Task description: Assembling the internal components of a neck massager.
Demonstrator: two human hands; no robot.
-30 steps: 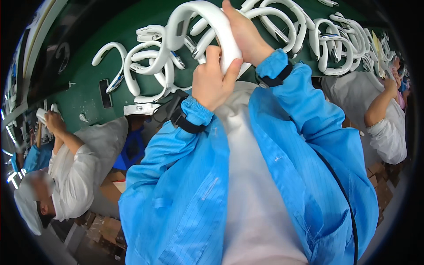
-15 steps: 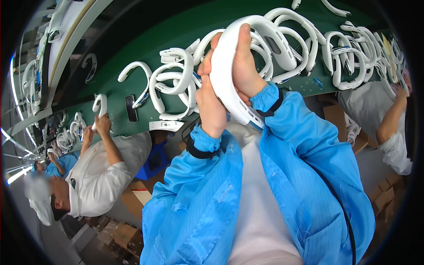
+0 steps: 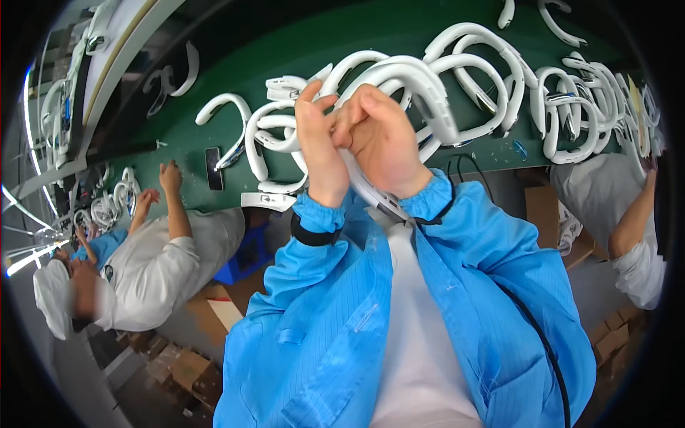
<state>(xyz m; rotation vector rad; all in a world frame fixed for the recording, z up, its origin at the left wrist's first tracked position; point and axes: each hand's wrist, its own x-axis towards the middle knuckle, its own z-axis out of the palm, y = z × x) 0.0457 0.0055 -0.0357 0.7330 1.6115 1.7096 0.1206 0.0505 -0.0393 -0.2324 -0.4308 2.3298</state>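
Between my hands is a white U-shaped neck fan (image 3: pixel 403 71) with slots along its edge. Its arc rises behind my fingers, and one end hangs down between my wrists, past the table's near edge. My left hand (image 3: pixel 321 146) is at its left side, thumb and fingers bent against it. Curled fingers of my right hand (image 3: pixel 382 135) meet the left ones over the band, so the gripped stretch is hidden. Several more neck fans (image 3: pixel 275 139) lie behind and left of my hands. Others (image 3: pixel 492 85) lie to the right.
The green table (image 3: pixel 278 36) carries a dark phone (image 3: pixel 213 169) and a white flat piece (image 3: pixel 267 201) at its near edge. Further neck fans (image 3: pixel 578 107) cluster at right. Co-workers sit at left (image 3: pixel 164 264) and right (image 3: pixel 606 192). Cardboard boxes (image 3: pixel 196 374) stand below.
The neck fan has turned and moved lower between my hands, and my fingers have come together over it. The left co-worker's hands no longer hold a neck fan; a white curved piece lies farther back.
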